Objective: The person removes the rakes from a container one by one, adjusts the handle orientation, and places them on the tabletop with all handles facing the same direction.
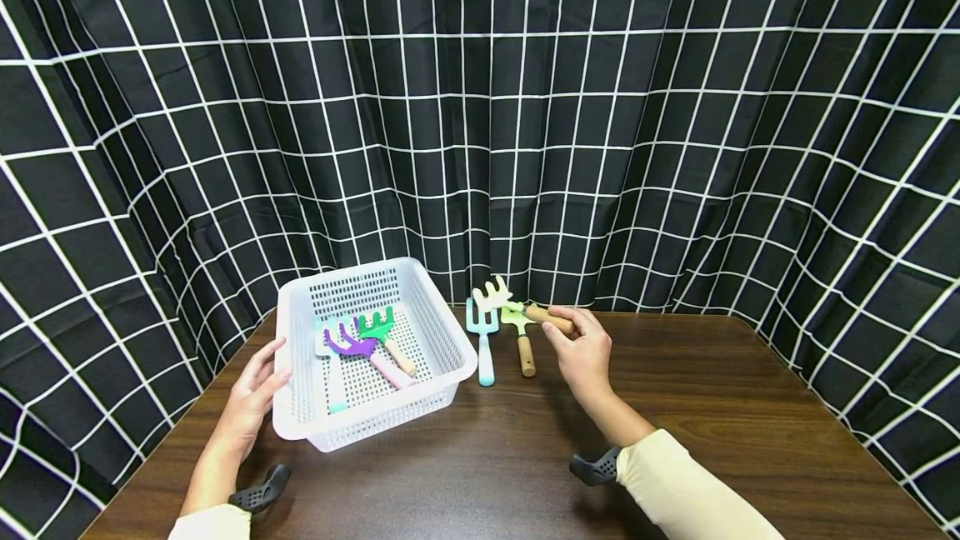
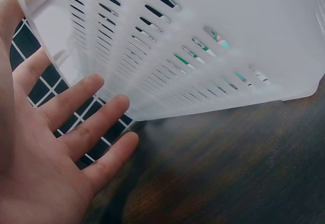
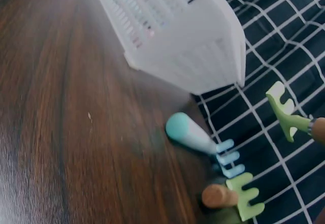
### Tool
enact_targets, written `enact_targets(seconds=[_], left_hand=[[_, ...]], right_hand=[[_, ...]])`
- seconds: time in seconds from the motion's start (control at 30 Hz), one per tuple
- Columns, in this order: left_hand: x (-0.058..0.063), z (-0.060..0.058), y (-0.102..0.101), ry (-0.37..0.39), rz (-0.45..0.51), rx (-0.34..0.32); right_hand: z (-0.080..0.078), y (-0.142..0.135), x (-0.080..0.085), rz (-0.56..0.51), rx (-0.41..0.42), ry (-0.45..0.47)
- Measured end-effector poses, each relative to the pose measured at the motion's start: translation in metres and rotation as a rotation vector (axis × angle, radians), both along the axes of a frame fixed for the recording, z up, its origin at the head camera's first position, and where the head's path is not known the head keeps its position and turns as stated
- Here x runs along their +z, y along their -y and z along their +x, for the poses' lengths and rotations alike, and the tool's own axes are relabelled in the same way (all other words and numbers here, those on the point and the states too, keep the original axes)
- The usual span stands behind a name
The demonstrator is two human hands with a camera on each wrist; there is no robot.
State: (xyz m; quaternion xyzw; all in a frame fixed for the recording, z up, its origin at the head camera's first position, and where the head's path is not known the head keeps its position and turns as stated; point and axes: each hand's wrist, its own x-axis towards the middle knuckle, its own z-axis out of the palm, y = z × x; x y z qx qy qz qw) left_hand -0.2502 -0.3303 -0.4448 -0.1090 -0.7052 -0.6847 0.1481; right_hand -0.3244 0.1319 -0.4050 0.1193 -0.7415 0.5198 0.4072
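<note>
My right hand (image 1: 585, 352) pinches the wooden handle of a pale green hand rake (image 1: 492, 296), raised above the table with its tines to the left. Beneath it lie a light green hand rake (image 1: 527, 355) with a wooden handle and a light blue garden fork (image 1: 486, 361). To the left, my left hand (image 1: 251, 398) touches the rim of a white plastic basket (image 1: 446, 319), its fingers extended and spread in the left wrist view. Inside lie a purple hand rake (image 1: 390, 369) with a pink handle, a green hand rake (image 1: 377, 324) and a pale blue-and-white tool (image 1: 335, 382), partly covered.
The brown wooden table (image 1: 510, 465) carries everything. A black curtain (image 1: 570, 148) with a white grid hangs behind it and along both sides. The basket's right rim stands close to the blue fork.
</note>
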Motion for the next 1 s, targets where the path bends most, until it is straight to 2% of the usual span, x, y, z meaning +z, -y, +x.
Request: enact_targets(seconds=[0.3, 0.57, 1.0], left_hand=[[0.000, -0.001, -0.002, -0.017, 0.022, -0.022], [0.000, -0.001, -0.002, -0.007, 0.012, -0.010], [0.000, 0.000, -0.001, -0.028, 0.034, -0.024]], right_hand=[[-0.004, -0.020, -0.011, 0.021, -0.111, 0.011], [-0.002, -0.039, -0.025, 0.051, -0.157, 0.038], [-0.004, -0.062, -0.045, 0.101, -0.223, 0.016]])
